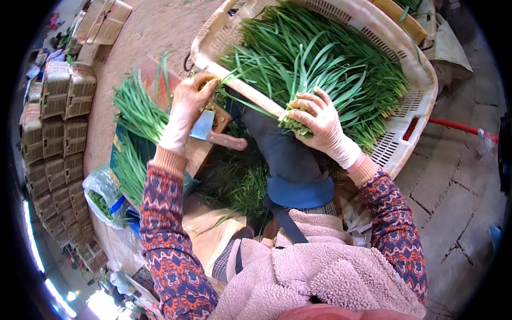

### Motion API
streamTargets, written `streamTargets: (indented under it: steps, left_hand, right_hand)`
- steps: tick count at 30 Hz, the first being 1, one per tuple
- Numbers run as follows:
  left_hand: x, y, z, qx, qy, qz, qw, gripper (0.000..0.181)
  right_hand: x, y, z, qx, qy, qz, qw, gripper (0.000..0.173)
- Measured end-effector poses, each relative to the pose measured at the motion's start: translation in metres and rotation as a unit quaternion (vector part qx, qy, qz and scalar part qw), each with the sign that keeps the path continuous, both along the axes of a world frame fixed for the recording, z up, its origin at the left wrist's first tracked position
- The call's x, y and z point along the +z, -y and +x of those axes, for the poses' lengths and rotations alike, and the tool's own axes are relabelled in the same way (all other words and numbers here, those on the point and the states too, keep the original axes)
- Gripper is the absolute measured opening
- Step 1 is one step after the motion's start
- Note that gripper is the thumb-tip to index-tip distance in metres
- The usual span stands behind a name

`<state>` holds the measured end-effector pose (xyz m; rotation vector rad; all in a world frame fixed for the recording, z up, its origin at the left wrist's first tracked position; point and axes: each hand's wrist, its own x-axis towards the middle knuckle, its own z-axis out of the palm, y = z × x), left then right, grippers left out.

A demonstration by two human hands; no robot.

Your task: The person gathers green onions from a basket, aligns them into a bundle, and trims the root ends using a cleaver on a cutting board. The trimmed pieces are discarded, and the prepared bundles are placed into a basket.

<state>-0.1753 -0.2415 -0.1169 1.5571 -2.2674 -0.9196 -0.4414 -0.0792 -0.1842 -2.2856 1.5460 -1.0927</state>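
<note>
My right hand (320, 124), in a soiled pale glove, grips a bunch of garlic chives (297, 122) near its cut stem ends. The bunch's flat leaves fan out over the near rim of a large pale plastic crate (256, 92). My left hand (196, 94), gloved too, has its fingertips pinched on a long thin green leaf (250, 105) that runs towards the bunch. Just below that hand, a knife with a broad blade and wooden handle (228, 140) lies on a wooden board (198, 158). More chives (138, 106) lie left of my left wrist.
Chives (280, 36) are piled inside the crate. Loose green trimmings (250, 192) lie beside my leg. A clear plastic bag (106, 196) holds greens at the left. Stacked crates (54, 136) stand farther left. A red pole (460, 128) extends right from the crate.
</note>
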Motion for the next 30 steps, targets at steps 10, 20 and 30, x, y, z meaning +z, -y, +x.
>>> streamTargets:
  steps: [10, 20, 30]
  left_hand:
    - [-0.020, -0.105, 0.058, 0.198, -0.315, 0.400, 0.838, 0.040]
    - [-0.004, -0.190, 0.054, 0.209, -0.341, 0.306, 0.864, 0.031]
    - [-0.070, -0.250, 0.168, 0.199, -0.219, 0.236, 0.925, 0.028]
  right_hand:
    - [-0.003, 0.051, 0.003, 0.090, -0.036, 0.055, 0.994, 0.041]
    - [0.075, -0.001, 0.104, 0.184, -0.156, 0.027, 0.970, 0.090]
    - [0.059, -0.026, 0.135, 0.235, -0.293, -0.030, 0.926, 0.017]
